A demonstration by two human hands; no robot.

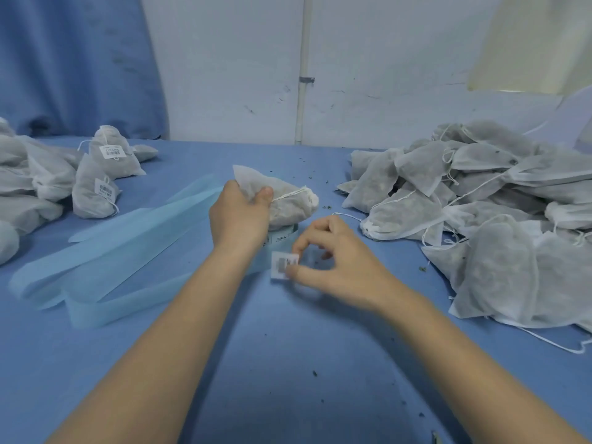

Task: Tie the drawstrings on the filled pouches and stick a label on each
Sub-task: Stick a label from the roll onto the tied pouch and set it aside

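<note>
Centrally, the left hand point(238, 216) gripped a filled pouch point(282, 200) by its fabric, thumb curled over the top edge, above a label roll point(282, 237) on the blue bench point(288, 363). The right hand point(333, 261), just at 5 o'clock from the pouch, pinched a barcode label point(283, 265) between thumb and forefinger. Unlabelled pouches point(480, 219) lay heaped at 3 o'clock; labelled pouches point(102, 174) stood at 9 o'clock. Blue backing strip point(105, 261) trailed toward 8 o'clock.
</note>
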